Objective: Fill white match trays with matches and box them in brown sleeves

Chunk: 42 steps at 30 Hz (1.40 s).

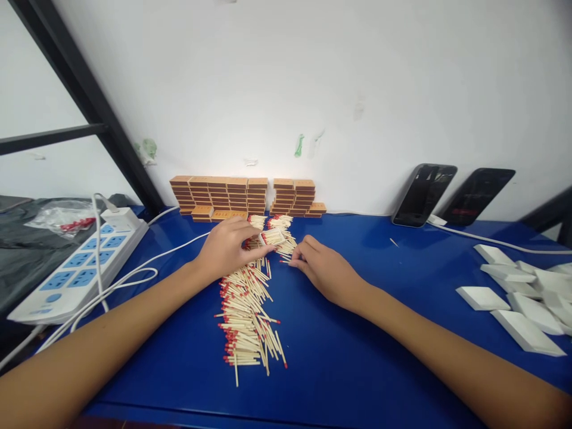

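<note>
My left hand (229, 244) grips a small white matchbox tray (272, 236) with red-tipped matches lying in it. The tray is tilted a little above the heap of loose matches (243, 316), which runs down the middle of the table. To the right of the tray, my right hand (315, 262) pinches a match (285, 261) by its plain end, the red head pointing left. Several more loose matches (280, 221) lie behind the tray, partly hidden by it and by my left fingers.
Stacked matchboxes (223, 193) line the wall behind the heap. A power strip (84, 262) with white cables (147, 271) is at left. Two phones (424, 195) lean against the wall at right. White tray pieces (527, 330) are piled on the blue table (357, 369).
</note>
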Tool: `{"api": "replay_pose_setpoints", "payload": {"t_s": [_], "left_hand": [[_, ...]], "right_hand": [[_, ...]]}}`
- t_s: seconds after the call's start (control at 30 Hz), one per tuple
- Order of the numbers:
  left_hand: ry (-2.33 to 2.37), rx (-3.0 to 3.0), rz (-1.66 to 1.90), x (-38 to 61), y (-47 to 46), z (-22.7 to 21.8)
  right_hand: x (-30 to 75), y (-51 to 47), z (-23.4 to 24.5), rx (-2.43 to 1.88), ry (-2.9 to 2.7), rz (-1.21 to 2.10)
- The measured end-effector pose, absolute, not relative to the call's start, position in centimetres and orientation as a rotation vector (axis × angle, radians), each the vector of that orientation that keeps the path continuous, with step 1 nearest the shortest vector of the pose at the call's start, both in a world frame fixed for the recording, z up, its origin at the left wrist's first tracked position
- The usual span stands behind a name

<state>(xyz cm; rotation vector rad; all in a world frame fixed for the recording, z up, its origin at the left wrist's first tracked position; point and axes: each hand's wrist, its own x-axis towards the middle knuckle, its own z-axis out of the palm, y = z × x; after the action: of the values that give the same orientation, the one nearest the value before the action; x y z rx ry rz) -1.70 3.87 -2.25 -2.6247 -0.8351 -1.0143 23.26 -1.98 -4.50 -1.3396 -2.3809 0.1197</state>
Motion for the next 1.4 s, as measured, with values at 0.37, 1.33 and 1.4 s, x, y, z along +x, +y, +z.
{"api": "replay_pose_setpoints", "payload": {"t_s": [0.37,1.33,1.4], "left_hand": [[-0.778,-2.653,-0.996,-1.6,3.6,-2.2],[-0.478,-2.881,-1.03,-0.2,1.9,-2.3],[-0.509,-2.9,-1.043,-0.3,2.0,-2.4]], "right_hand": [[23.6,-2.1,-4.4,-1.295,-2.388,0.112],[23.3,-3.0,-3.3,-1.219,-2.243,0.084],[23.3,-3.0,-3.3,-1.206,-2.235,0.104]]}}
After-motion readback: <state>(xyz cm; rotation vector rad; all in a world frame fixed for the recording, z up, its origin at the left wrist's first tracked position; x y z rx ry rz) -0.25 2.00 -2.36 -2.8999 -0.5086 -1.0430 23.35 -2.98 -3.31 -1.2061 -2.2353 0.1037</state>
